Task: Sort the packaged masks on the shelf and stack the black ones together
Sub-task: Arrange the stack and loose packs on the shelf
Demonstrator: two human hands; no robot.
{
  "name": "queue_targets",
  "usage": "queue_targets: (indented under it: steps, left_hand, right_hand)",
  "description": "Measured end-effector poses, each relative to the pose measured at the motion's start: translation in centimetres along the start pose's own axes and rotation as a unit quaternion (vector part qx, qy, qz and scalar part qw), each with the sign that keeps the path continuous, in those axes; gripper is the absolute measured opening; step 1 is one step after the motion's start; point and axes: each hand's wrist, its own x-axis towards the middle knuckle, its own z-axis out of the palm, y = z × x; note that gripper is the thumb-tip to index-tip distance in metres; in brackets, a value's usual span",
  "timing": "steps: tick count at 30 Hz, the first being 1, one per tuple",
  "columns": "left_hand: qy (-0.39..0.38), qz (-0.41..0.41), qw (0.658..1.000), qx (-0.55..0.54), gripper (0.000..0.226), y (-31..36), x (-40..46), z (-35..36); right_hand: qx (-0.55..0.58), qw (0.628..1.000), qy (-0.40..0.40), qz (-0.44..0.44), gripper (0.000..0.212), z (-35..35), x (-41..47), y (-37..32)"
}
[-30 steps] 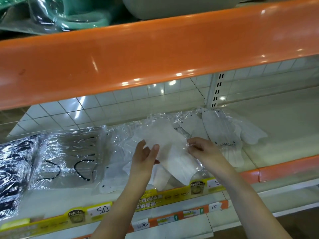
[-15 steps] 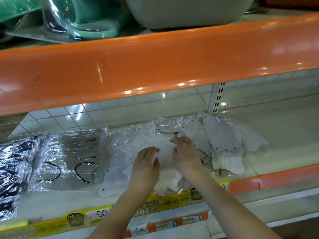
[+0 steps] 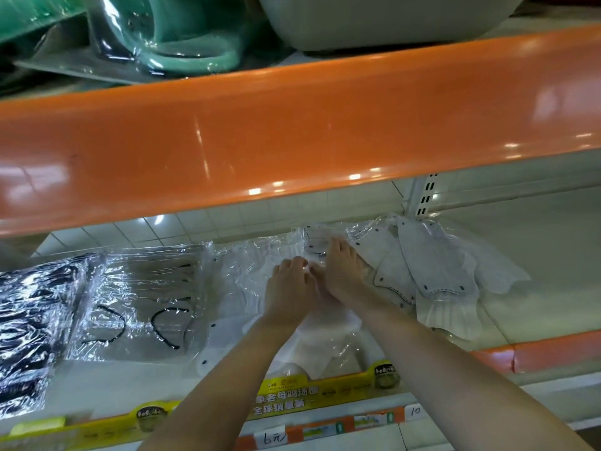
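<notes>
Reaching under the glossy orange shelf edge (image 3: pixel 292 135), both bare forearms meet over the clear-wrapped white masks (image 3: pixel 325 340) in the middle of the pale lower shelf (image 3: pixel 536 255). The left hand (image 3: pixel 287 291) lies palm down on the crinkled plastic with its fingers bent at the tips, and the right hand (image 3: pixel 341 271) lies just beside it, touching it, fingers stretched forward onto the wrap; whether either one actually pinches the film cannot be told from this angle.

To the right, a fan of grey-white stitched masks in plastic sleeves (image 3: pixel 432 265) overlaps toward the white slotted shelf upright (image 3: pixel 422 196). To the left sits a flat transparent pack showing black ear loops (image 3: pixel 143 304), and at the far left edge lies the shiny pack of black masks (image 3: pixel 29 320), well apart from both hands.

Along the shelf front runs a yellow printed label strip (image 3: pixel 286 398) with small handwritten price tags (image 3: pixel 273 437) below it. Above, a green plastic-wrapped item (image 3: pixel 182 37) and a pale grey basin (image 3: pixel 374 21) rest on the upper shelf.
</notes>
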Motion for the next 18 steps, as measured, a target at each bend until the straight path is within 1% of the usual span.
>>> queue_targets:
  steps: [2,4,5,7,8,10,11,12,13,16,18]
  left_hand:
    - [-0.013,-0.030,0.996,-0.077,0.034,0.7,1.3,-0.2]
    - [-0.020,-0.082,0.985,-0.150,0.037,1.4,2.4,-0.4]
    - [-0.020,-0.114,0.974,-0.195,0.038,1.6,2.9,-0.4]
    - [-0.022,-0.178,0.937,-0.301,0.041,2.0,3.7,-0.5]
    - [-0.020,-0.197,0.920,-0.338,0.043,1.9,4.0,-0.6]
    - [-0.007,-0.215,0.897,-0.386,0.046,1.7,4.4,-0.5]
    - [0.001,-0.215,0.887,-0.409,0.043,1.9,4.5,-0.4]
    - [0.013,-0.211,0.878,-0.430,0.036,2.2,4.4,-0.4]
    - [0.025,-0.195,0.877,-0.438,0.028,2.6,4.4,-0.4]
    - [0.032,-0.118,0.898,-0.422,0.023,3.8,3.8,-0.3]
    - [0.029,-0.083,0.901,-0.425,0.024,4.5,2.9,-0.4]
  right_hand:
    - [-0.028,0.999,-0.008,0.014,0.076,0.2,0.1,0.0]
    - [-0.049,0.999,0.009,0.016,0.074,0.2,0.0,-0.2]
    - [-0.051,0.998,0.024,0.016,0.072,0.3,-0.1,-0.3]
    - [-0.064,0.997,0.050,0.011,0.070,0.5,-0.2,-0.4]
    - [-0.073,0.995,0.061,0.007,0.069,0.6,-0.2,-0.3]
    - [-0.089,0.993,0.075,0.001,0.066,0.9,-0.2,-0.1]
    - [-0.100,0.992,0.079,-0.006,0.063,1.0,-0.2,0.0]
    - [-0.109,0.990,0.083,-0.017,0.057,1.1,-0.1,0.1]
    - [-0.112,0.990,0.087,-0.027,0.049,1.1,-0.1,0.2]
    - [-0.080,0.991,0.100,-0.037,0.022,0.3,-0.1,0.0]
    - [-0.031,0.995,0.096,-0.015,0.015,-0.7,0.0,0.0]
